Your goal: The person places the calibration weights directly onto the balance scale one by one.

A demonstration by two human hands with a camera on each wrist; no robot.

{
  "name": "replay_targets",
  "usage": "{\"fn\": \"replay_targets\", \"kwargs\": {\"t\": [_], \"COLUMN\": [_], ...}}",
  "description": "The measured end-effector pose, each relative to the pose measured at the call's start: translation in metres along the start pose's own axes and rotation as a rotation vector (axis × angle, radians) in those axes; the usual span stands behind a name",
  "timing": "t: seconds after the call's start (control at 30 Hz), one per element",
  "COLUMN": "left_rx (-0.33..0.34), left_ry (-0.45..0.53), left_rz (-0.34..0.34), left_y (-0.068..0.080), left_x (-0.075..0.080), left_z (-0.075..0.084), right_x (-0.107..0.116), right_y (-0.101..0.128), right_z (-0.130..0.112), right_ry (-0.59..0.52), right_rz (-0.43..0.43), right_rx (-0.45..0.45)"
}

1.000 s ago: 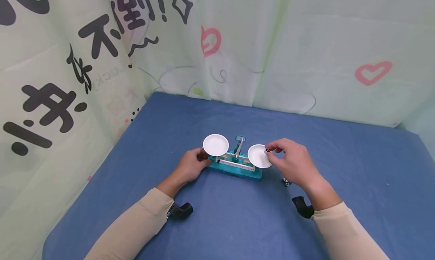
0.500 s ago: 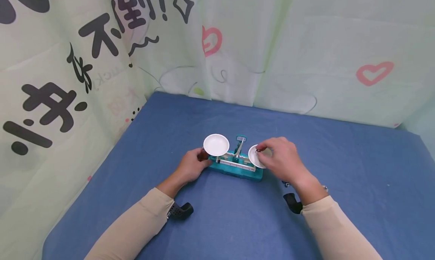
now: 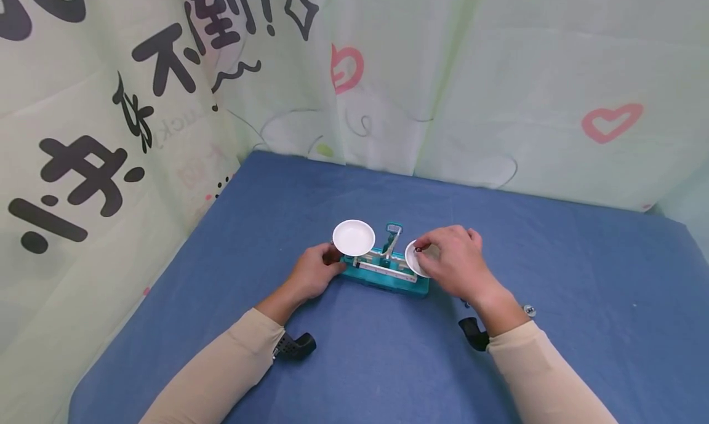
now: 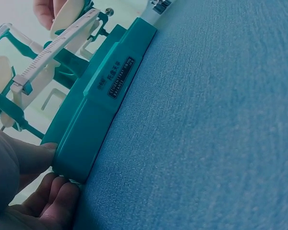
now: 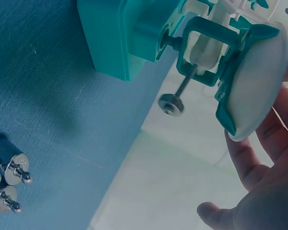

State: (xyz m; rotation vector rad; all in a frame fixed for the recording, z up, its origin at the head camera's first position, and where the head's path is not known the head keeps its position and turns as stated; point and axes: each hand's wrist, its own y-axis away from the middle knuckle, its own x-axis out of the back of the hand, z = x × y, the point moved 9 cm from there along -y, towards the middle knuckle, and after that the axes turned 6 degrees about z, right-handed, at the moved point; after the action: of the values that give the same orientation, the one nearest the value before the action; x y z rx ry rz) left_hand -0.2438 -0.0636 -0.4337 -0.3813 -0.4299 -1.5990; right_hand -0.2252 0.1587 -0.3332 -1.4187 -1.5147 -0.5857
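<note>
Balance scale [image 3: 383,269] with a teal base, lying near the middle of the blue table [image 3: 581,301], its long axis running left to right across the person's view; the far-right end is sitting slightly nearer the person. The graduated beam [image 4: 53,50] is running along the same axis, and the pointer post [image 3: 392,236] is standing upright between the two pans. The left hand [image 3: 311,272] is reaching in from the lower left, forearm angling up toward the scale, its fingers [image 4: 53,201] curling round the left end of the base and gripping it. The left pan [image 3: 353,237] is sitting level just above that hand. The right hand [image 3: 451,261] is arching over the right pan [image 3: 414,259], wrist raised, thumb and forefinger pinching a small dark weight [image 3: 418,249] above the pan's white face, while the remaining fingers [image 5: 259,158] are lying loosely beside the pan's rim. Small metal knobbed weights [image 5: 12,184] are lying on the table just right of the base. A printed pale-green curtain [image 3: 498,73] is hanging behind the table.
</note>
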Motion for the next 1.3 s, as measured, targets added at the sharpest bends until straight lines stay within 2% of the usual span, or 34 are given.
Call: {"fn": "replay_targets", "kwargs": {"t": [0.2, 0.33, 0.57, 0.7, 1.0, 1.3], "left_rx": [0.001, -0.003, -0.006, -0.005, 0.003, -0.002], "left_ry": [0.000, 0.003, 0.013, 0.012, 0.010, 0.012], "left_rz": [-0.001, -0.003, -0.006, -0.004, -0.002, -0.001], "left_y": [-0.001, -0.002, -0.002, -0.003, -0.003, -0.003], "left_x": [-0.001, -0.002, -0.004, -0.004, -0.004, -0.003], "left_z": [-0.002, -0.002, -0.002, -0.002, -0.002, -0.002], "right_x": [-0.001, 0.005, 0.030, 0.037, 0.030, 0.015], "right_y": [0.000, 0.003, 0.015, 0.023, 0.046, 0.064], "right_z": [0.001, 0.003, 0.017, 0.034, 0.073, 0.097], "right_ry": [-0.005, -0.056, -0.118, -0.127, -0.040, 0.021], "right_rz": [0.003, 0.017, 0.146, 0.170, 0.083, -0.031], "right_rx": [-0.001, -0.029, -0.035, -0.070, -0.161, -0.171]}}
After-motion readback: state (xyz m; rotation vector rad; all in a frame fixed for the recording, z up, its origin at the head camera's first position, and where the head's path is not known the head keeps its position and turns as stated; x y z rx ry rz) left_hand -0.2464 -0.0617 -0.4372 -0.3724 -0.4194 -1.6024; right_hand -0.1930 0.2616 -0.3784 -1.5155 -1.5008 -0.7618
